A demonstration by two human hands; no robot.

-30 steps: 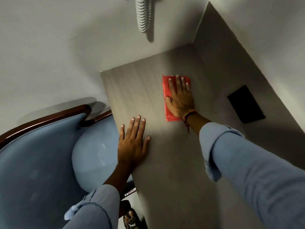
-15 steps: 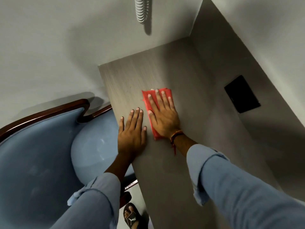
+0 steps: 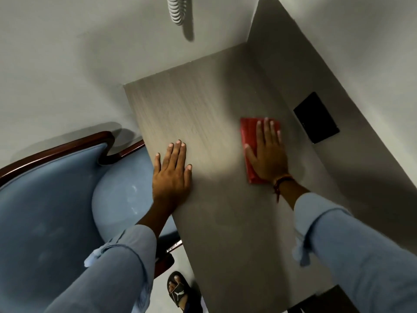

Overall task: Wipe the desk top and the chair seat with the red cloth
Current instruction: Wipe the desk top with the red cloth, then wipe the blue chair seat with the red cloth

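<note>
A folded red cloth (image 3: 248, 136) lies flat on the grey wood-grain desk top (image 3: 203, 114), toward its right side. My right hand (image 3: 268, 154) presses down on the cloth with fingers spread, covering most of it. My left hand (image 3: 172, 172) rests flat on the desk's left edge, fingers apart, holding nothing. The blue upholstered chair seat (image 3: 119, 199) sits just left of the desk, below my left wrist.
The chair's blue back with dark wood trim (image 3: 56, 150) fills the lower left. A black panel (image 3: 316, 117) sits on the desk's raised right side wall. A white coiled cord (image 3: 177, 10) hangs on the wall. My sandalled foot (image 3: 179, 290) is below the desk edge.
My right hand slid the red cloth left next to my left hand, then back to the right side of the desk. My left hand stayed planted on the desk edge.
</note>
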